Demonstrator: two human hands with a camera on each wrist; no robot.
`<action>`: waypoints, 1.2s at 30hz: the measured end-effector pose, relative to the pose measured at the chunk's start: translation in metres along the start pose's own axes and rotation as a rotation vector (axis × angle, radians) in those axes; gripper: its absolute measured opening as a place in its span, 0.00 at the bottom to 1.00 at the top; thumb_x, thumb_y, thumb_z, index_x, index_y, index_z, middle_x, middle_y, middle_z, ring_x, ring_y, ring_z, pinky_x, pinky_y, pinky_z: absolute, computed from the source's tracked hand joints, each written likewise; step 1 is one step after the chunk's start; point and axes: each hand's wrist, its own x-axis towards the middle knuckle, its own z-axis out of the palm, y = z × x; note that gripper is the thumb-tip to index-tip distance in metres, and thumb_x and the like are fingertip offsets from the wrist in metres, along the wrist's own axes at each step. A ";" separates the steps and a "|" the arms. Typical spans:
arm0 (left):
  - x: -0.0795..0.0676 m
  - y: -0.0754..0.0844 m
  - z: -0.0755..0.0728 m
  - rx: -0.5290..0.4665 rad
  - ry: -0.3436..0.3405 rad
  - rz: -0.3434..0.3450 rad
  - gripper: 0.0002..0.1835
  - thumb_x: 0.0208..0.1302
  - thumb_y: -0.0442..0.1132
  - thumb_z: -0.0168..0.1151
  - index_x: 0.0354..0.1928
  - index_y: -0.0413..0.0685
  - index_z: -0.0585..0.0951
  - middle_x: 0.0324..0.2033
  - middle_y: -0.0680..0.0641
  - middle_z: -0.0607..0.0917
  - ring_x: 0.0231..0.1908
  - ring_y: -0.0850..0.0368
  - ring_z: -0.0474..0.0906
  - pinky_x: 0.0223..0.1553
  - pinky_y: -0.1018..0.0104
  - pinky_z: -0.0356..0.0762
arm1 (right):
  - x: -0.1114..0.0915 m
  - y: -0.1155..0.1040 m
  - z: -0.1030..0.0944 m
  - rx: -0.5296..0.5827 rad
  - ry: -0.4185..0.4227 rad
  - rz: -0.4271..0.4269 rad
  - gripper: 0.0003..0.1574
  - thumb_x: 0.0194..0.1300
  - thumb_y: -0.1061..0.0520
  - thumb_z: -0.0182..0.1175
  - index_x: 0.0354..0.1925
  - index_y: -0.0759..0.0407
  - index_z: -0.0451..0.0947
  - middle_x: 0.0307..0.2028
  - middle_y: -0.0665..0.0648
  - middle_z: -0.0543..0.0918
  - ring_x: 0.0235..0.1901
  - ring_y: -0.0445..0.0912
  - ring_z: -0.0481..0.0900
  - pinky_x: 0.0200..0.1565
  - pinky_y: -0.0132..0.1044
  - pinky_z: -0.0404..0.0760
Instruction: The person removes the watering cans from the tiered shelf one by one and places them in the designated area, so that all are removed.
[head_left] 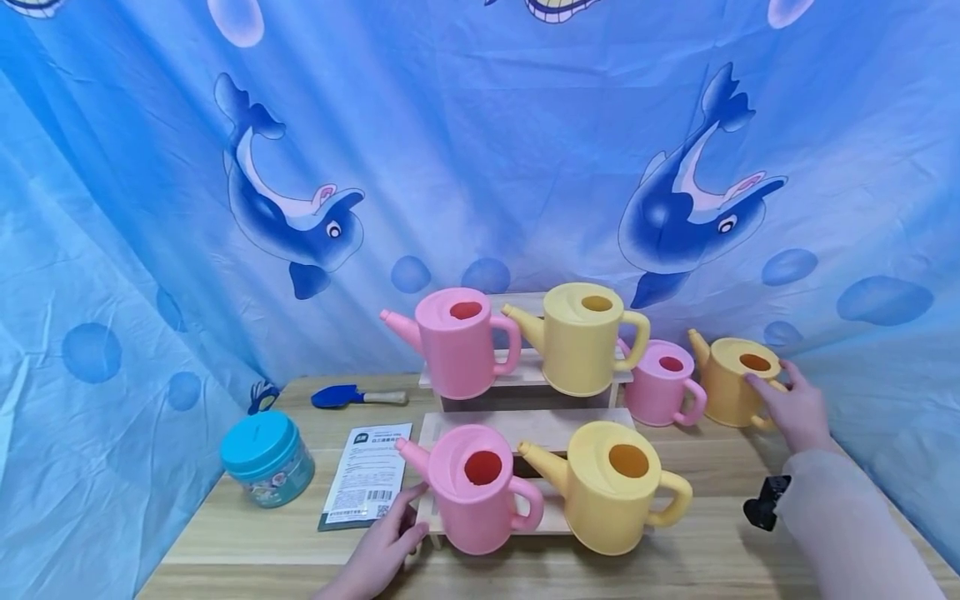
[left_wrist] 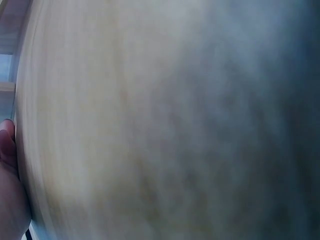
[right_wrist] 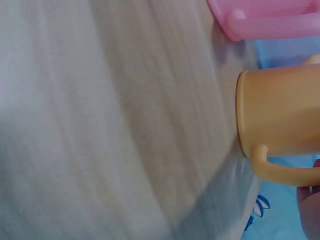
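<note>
My right hand (head_left: 801, 410) grips the handle side of an orange-yellow watering can (head_left: 729, 392) on the table at the right, thumb near its top opening; most fingers are hidden behind the handle. In the right wrist view, fingertips (right_wrist: 311, 200) meet that can's handle. Beside it stands a pink watering can (head_left: 654, 392). My left hand (head_left: 381, 542) holds the left end of a stepped wooden stand (head_left: 525, 425), fingers bent at the lower step. That step bears a pink watering can (head_left: 472, 500) and a yellow one (head_left: 609, 500). Another pink can (head_left: 456, 354) and yellow can (head_left: 577, 350) occupy the upper step.
Left of the stand lie a white printed packet (head_left: 367, 475) and a blue-bladed trowel (head_left: 337, 396). A teal lidded jar (head_left: 268, 458) stands at the table's left edge. Behind everything hangs a blue dolphin curtain (head_left: 480, 167). A small black object (head_left: 767, 502) is by the right wrist.
</note>
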 end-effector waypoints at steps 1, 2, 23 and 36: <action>0.000 0.000 0.000 -0.002 -0.005 -0.005 0.25 0.69 0.50 0.50 0.65 0.54 0.63 0.28 0.51 0.72 0.24 0.62 0.69 0.25 0.68 0.69 | 0.000 -0.001 -0.001 0.009 -0.016 0.027 0.56 0.64 0.33 0.49 0.71 0.67 0.39 0.58 0.83 0.60 0.48 0.69 0.69 0.39 0.55 0.75; 0.001 0.001 -0.001 -0.009 -0.012 -0.014 0.26 0.69 0.51 0.50 0.65 0.54 0.63 0.28 0.51 0.72 0.24 0.62 0.69 0.25 0.68 0.69 | 0.001 -0.001 -0.002 0.022 -0.033 0.055 0.58 0.63 0.32 0.49 0.72 0.65 0.37 0.60 0.83 0.56 0.52 0.72 0.65 0.43 0.60 0.72; -0.001 0.001 0.000 -0.019 0.026 0.006 0.25 0.68 0.46 0.53 0.65 0.55 0.64 0.28 0.52 0.72 0.25 0.64 0.69 0.26 0.69 0.69 | 0.008 -0.034 -0.027 -0.027 -0.136 0.071 0.64 0.61 0.28 0.48 0.70 0.70 0.32 0.61 0.85 0.51 0.56 0.75 0.57 0.50 0.67 0.65; 0.000 -0.001 0.001 0.008 0.015 -0.006 0.25 0.69 0.49 0.51 0.66 0.54 0.63 0.28 0.52 0.72 0.25 0.63 0.70 0.25 0.68 0.69 | 0.012 -0.107 -0.020 -0.037 -0.255 -0.076 0.63 0.60 0.25 0.46 0.72 0.63 0.34 0.65 0.79 0.49 0.59 0.74 0.57 0.53 0.66 0.62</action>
